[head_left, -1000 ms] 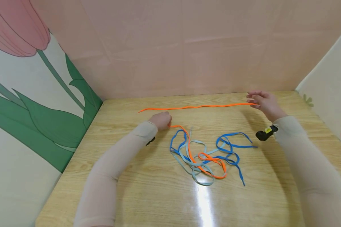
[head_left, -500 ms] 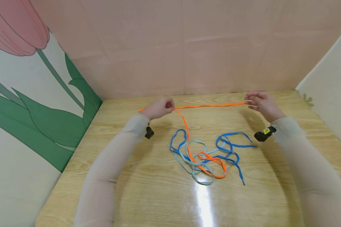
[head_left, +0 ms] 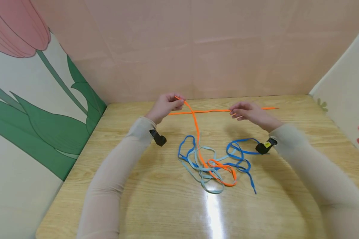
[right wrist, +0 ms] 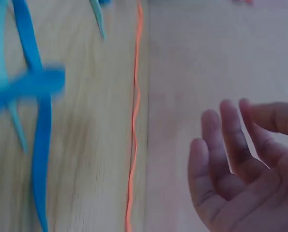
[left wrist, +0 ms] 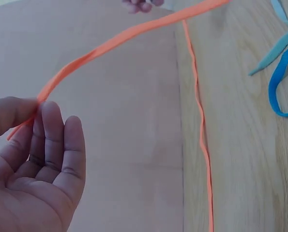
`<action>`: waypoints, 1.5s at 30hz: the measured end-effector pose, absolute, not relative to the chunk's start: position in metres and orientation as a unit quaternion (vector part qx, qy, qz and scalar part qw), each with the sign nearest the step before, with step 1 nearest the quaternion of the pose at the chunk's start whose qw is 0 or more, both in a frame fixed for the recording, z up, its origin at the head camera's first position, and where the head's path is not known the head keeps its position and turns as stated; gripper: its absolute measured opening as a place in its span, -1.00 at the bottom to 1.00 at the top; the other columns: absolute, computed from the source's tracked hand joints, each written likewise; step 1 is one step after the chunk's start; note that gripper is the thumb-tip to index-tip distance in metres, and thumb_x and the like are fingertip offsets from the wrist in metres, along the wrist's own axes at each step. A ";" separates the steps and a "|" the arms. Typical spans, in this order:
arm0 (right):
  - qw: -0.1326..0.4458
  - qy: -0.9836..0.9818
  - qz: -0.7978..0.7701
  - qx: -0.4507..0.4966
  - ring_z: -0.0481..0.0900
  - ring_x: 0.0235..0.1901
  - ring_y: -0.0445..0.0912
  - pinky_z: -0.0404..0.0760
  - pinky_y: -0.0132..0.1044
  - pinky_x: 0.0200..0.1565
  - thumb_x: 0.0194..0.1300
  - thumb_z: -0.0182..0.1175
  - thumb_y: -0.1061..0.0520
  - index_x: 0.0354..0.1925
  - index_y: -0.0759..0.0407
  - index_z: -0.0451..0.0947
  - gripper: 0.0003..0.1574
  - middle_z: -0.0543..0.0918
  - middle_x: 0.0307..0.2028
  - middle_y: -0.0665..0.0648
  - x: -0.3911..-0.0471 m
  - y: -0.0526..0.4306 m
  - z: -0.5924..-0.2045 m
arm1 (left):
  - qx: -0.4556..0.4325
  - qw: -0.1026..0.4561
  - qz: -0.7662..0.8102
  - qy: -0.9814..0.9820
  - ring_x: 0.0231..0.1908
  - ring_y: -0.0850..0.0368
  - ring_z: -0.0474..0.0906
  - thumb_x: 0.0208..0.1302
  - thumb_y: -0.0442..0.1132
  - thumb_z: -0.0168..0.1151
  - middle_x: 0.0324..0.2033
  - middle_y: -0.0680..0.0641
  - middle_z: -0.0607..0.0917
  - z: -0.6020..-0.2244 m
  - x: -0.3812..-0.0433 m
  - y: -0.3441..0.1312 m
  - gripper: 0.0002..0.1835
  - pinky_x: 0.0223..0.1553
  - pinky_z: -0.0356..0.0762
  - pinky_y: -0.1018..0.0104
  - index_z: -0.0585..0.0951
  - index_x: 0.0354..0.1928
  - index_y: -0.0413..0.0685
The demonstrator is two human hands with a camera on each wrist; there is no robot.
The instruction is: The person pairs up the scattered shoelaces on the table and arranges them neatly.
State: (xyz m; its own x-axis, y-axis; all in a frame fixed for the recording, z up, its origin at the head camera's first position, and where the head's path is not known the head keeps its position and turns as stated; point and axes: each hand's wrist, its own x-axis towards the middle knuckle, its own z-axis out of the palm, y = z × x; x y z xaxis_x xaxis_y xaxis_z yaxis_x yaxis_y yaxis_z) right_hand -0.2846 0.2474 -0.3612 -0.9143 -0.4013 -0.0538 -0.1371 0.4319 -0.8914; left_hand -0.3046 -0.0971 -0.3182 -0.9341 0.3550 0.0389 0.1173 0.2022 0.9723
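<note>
Between thumb and index finger, my left hand pinches an orange shoelace near its tip, raised above the table. That lace runs down into a loose tangle with blue laces and pale blue-green laces. A second orange shoelace lies almost straight across the table's far side, passing behind the raised one in the head view. My right hand hovers over this straight lace with relaxed, slightly bent fingers and nothing between them, as the right wrist view shows.
The wooden table meets a pink-covered wall just behind the straight lace. A flower-printed panel borders the left side, and another white panel the right. Black wrist cameras hang under both forearms.
My left hand has lifted the tangled orange lace's end up and away from the table. My right hand has left the straight lace's right end and moved left.
</note>
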 end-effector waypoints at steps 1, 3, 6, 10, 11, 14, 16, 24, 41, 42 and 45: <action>0.145 0.841 -0.489 -0.183 0.61 -0.11 -0.16 0.61 -0.31 -0.05 0.52 -0.05 0.08 0.10 0.30 0.41 -0.64 0.62 -0.10 0.03 -0.279 0.236 -0.360 | 0.149 0.101 0.614 0.768 -0.29 0.16 0.60 0.37 -0.31 0.17 -0.29 -0.03 0.65 -0.319 -0.304 -0.097 -0.83 0.11 0.54 0.04 0.62 -0.07 -0.22; 0.181 0.849 -0.436 -0.239 0.60 -0.13 -0.07 0.61 -0.24 -0.08 0.51 -0.02 0.10 0.04 0.26 0.46 -0.70 0.62 -0.12 0.12 -0.267 0.215 -0.359 | 0.142 0.108 0.617 0.766 -0.30 0.17 0.60 0.37 -0.32 0.17 -0.29 -0.02 0.65 -0.322 -0.305 -0.097 -0.82 0.12 0.54 0.03 0.62 -0.06 -0.23; 0.253 0.846 -0.355 -0.308 0.58 -0.24 0.02 0.62 -0.19 -0.22 0.46 0.06 0.09 -0.07 0.18 0.53 -0.79 0.62 -0.22 0.17 -0.245 0.186 -0.361 | 0.136 0.114 0.620 0.765 -0.30 0.18 0.61 0.37 -0.32 0.16 -0.28 -0.01 0.65 -0.323 -0.305 -0.097 -0.81 0.09 0.56 0.08 0.61 -0.05 -0.23; 0.325 0.832 -0.260 -0.368 0.54 -0.40 -0.10 0.55 -0.29 -0.35 0.38 0.17 0.11 -0.22 0.12 0.56 -0.90 0.62 -0.36 0.05 -0.217 0.162 -0.368 | 0.131 0.116 0.630 0.757 -0.31 0.21 0.61 0.37 -0.34 0.16 -0.29 0.01 0.66 -0.322 -0.306 -0.097 -0.81 0.02 0.60 0.19 0.60 -0.04 -0.24; 0.329 0.831 -0.242 -0.378 0.51 -0.42 -0.16 0.52 -0.34 -0.35 0.36 0.20 0.12 -0.25 0.10 0.55 -0.94 0.60 -0.38 -0.01 -0.211 0.159 -0.371 | 0.131 0.116 0.632 0.755 -0.31 0.21 0.61 0.37 -0.35 0.16 -0.30 0.01 0.66 -0.322 -0.306 -0.097 -0.81 0.00 0.61 0.22 0.60 -0.04 -0.25; 0.320 0.836 -0.206 -0.394 0.41 -0.46 -0.28 0.42 -0.43 -0.38 0.27 0.28 0.16 -0.35 0.05 0.53 -0.91 0.52 -0.47 -0.13 -0.199 0.154 -0.381 | 0.131 0.115 0.634 0.753 -0.32 0.21 0.60 0.36 -0.36 0.17 -0.31 0.02 0.65 -0.322 -0.306 -0.096 -0.81 -0.07 0.62 0.28 0.61 -0.05 -0.25; 0.310 0.843 -0.195 -0.395 0.37 -0.49 -0.30 0.37 -0.45 -0.41 0.23 0.33 0.15 -0.39 0.03 0.50 -0.84 0.47 -0.51 -0.16 -0.194 0.153 -0.386 | 0.134 0.115 0.633 0.754 -0.32 0.19 0.60 0.36 -0.36 0.17 -0.32 0.02 0.65 -0.323 -0.306 -0.095 -0.82 -0.10 0.62 0.31 0.61 -0.05 -0.25; 0.264 0.855 -0.213 -0.393 0.45 -0.49 -0.28 0.42 -0.42 -0.45 0.29 0.26 0.15 -0.40 -0.03 0.46 -0.82 0.58 -0.47 -0.13 -0.191 0.160 -0.373 | 0.145 0.118 0.639 0.746 -0.31 0.16 0.61 0.36 -0.37 0.16 -0.35 0.02 0.65 -0.326 -0.305 -0.095 -0.82 -0.12 0.62 0.31 0.61 -0.05 -0.29; 0.097 0.840 -0.354 -0.400 0.65 -0.26 -0.22 0.65 -0.35 -0.23 0.33 0.23 0.18 -0.24 0.07 0.50 -0.93 0.70 -0.28 0.00 -0.182 0.122 -0.333 | 0.142 0.114 0.623 0.760 -0.24 0.05 0.60 0.36 -0.33 0.18 -0.32 0.02 0.65 -0.327 -0.305 -0.093 -0.81 -0.11 0.61 0.29 0.62 -0.05 -0.23; 0.106 0.840 -0.351 -0.399 0.65 -0.24 -0.21 0.64 -0.36 -0.22 0.33 0.23 0.19 -0.21 0.08 0.51 -0.92 0.70 -0.25 0.02 -0.181 0.121 -0.341 | 0.143 0.115 0.623 0.760 -0.22 0.03 0.61 0.36 -0.34 0.17 -0.32 0.02 0.65 -0.327 -0.305 -0.093 -0.81 -0.09 0.61 0.28 0.62 -0.05 -0.23; 0.133 0.843 -0.339 -0.394 0.65 -0.19 -0.15 0.63 -0.37 -0.19 0.34 0.21 0.23 -0.14 0.10 0.51 -0.87 0.67 -0.16 0.09 -0.184 0.123 -0.358 | 0.144 0.117 0.623 0.760 -0.23 0.04 0.61 0.36 -0.34 0.16 -0.32 0.01 0.64 -0.328 -0.305 -0.094 -0.81 -0.01 0.61 0.17 0.61 -0.05 -0.24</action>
State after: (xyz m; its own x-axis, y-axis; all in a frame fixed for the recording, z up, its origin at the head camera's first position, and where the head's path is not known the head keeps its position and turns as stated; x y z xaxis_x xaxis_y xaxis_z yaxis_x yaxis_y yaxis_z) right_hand -0.1837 0.1230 -0.3585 -0.6534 -0.7558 0.0433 -0.5751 0.4584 -0.6776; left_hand -0.3046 -0.0939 -0.3280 -0.9312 0.3645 0.0012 0.0727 0.1824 0.9805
